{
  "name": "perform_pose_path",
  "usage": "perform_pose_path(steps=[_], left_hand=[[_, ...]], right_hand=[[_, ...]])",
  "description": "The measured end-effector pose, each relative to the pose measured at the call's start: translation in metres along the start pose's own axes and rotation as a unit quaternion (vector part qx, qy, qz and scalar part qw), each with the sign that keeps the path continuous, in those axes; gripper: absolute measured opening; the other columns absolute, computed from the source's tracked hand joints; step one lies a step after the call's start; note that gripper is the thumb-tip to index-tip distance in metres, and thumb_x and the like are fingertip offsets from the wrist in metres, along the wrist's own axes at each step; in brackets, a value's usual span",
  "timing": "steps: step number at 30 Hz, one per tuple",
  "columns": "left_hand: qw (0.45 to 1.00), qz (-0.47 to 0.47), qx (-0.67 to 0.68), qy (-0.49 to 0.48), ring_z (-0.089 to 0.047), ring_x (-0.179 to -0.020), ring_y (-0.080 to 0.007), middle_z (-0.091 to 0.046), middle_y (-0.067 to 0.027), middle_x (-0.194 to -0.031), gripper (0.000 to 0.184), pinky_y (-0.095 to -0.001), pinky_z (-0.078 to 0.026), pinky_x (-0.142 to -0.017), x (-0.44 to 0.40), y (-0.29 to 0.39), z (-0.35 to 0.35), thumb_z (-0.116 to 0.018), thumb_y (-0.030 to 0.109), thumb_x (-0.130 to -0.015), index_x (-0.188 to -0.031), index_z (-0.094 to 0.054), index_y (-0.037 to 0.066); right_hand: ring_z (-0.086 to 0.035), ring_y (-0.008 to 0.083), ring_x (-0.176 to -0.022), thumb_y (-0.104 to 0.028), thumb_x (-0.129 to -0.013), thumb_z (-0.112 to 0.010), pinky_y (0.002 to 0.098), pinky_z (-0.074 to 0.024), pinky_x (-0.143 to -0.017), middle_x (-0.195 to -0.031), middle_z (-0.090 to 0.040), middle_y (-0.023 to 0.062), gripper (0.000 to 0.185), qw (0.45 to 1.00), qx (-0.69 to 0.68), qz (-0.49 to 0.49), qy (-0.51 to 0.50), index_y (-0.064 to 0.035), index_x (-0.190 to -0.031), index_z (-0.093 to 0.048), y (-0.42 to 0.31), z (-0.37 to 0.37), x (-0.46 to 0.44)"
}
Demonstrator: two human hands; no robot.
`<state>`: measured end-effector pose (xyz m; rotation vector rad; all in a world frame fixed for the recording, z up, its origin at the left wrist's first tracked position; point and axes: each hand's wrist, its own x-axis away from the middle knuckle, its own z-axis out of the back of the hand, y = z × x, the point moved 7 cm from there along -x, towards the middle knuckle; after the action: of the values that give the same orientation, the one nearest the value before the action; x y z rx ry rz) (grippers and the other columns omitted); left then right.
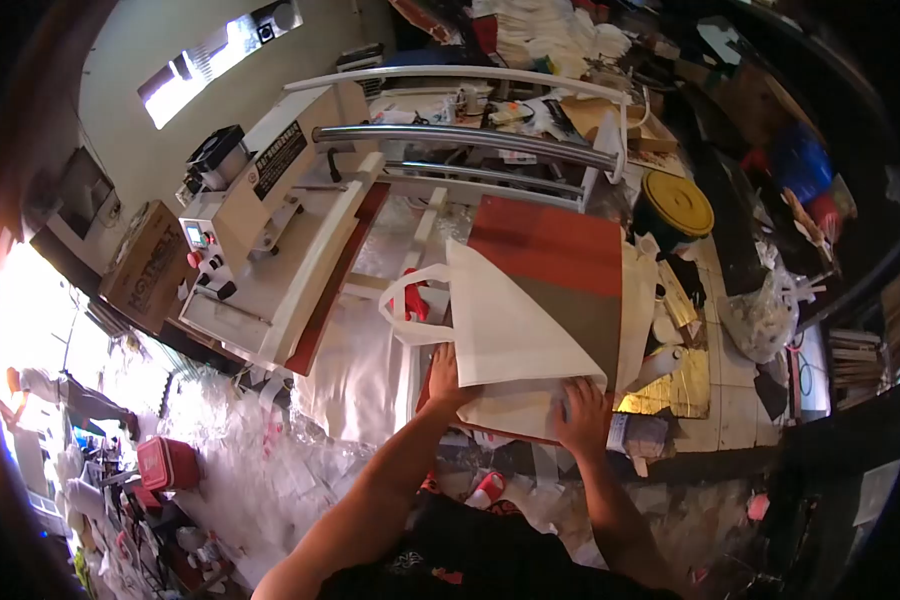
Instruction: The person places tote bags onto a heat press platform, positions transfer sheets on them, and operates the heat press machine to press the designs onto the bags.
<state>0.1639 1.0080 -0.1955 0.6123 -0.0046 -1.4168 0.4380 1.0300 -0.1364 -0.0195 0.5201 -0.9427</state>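
Presently, from my remote station, I take the white press machine (225, 205) as the largest reference: it stands ahead and to the left, its rails crossing the far side. Next in size, to its right, is the red pad (545, 225), with a grey-brown area on its near part. On this pad, directly in front of the wearer, lies the white bag (500, 330). I read the sloping edge of its upper layer as the governing line; it descends from the far left corner to the near right corner. The right hand (582, 418) is nearer to the low end of that line, its fingers slightly spread over the bag's near right corner. The left hand (447, 380) is at the near left corner, its fingers extended, close together and pointing away from the wearer. Both hands are at the bag, so its main panel lies beyond and between them. I cannot tell whether either set of fingers pinches the material or only presses on it. The bag's looped handle (422, 335) projects to the left, just beyond the left fingertips. Smallest, a red object (416, 300) shows through the loop.
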Motion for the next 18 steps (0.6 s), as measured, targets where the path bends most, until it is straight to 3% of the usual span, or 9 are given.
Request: perform_pose_path(steps=[11,14,16,18], left_hand=[[1.000,0.015,0.006,-0.016,-0.039,-0.129,-0.0462,-0.045,-0.0230,-0.133,0.084,-0.0549,-0.031,-0.112,0.002,-0.006,-0.008,-0.074,0.033,-0.066,-0.140,-0.043,0.007],[1.000,0.003,0.001,-0.018,-0.042,-0.125,-0.0455,-0.047,-0.0225,-0.131,0.077,-0.0550,-0.034,-0.107,0.001,0.002,-0.004,-0.072,0.034,-0.068,-0.136,-0.048,0.008],[1.000,-0.009,-0.010,0.004,-0.044,-0.121,-0.0448,-0.049,-0.0218,-0.129,0.071,-0.0545,-0.037,-0.103,0.001,0.005,0.001,-0.071,0.034,-0.068,-0.132,-0.053,0.008],[1.000,-0.003,-0.017,-0.016,-0.044,-0.125,-0.0436,-0.049,-0.0210,-0.130,0.068,-0.0536,-0.036,-0.107,0.001,0.005,0.000,-0.069,0.032,-0.073,-0.134,-0.050,0.007]], right_hand=[[-0.047,0.0410,-0.126,-0.023,-0.083,-0.064,0.0553,-0.0355,-0.103,-0.126,-0.055,0.0178,0.038,0.997,-0.067,-0.030,0.027,-0.0023,-0.114,-0.059,0.001,-0.026,-0.007],[-0.047,0.0398,-0.125,-0.023,-0.083,-0.063,0.0545,-0.0372,-0.101,-0.124,-0.056,0.0197,0.037,0.994,-0.094,0.014,-0.047,-0.0049,-0.114,-0.059,-0.027,-0.050,-0.030],[-0.047,0.0372,-0.127,-0.023,-0.083,-0.062,0.0505,-0.0370,-0.105,-0.130,-0.055,0.0205,0.041,0.952,-0.129,0.019,-0.277,-0.0101,-0.122,-0.059,-0.039,-0.080,-0.052],[-0.047,0.0358,-0.128,-0.026,-0.085,-0.060,0.0480,-0.0366,-0.108,-0.134,-0.054,0.0194,0.043,0.955,-0.118,0.045,-0.270,-0.0129,-0.126,-0.058,-0.022,-0.090,-0.074]])
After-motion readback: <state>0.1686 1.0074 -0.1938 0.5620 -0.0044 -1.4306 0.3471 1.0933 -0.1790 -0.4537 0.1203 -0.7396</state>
